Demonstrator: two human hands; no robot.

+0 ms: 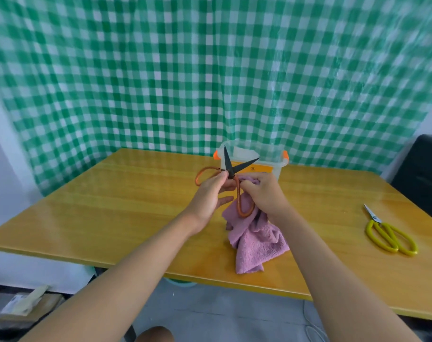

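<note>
Scissors (229, 165), cloth (256, 240) held above table (111, 206), bin (279, 167) just behind.

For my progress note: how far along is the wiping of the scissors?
Done: nothing plainly finished. In hand: the left hand pinches the orange scissors near the pivot, blades open, while the right hand presses the purple cloth against one handle. Left: the yellow scissors lie apart on the table at the right, away from the cloth; whether they were wiped already I cannot tell.
</note>
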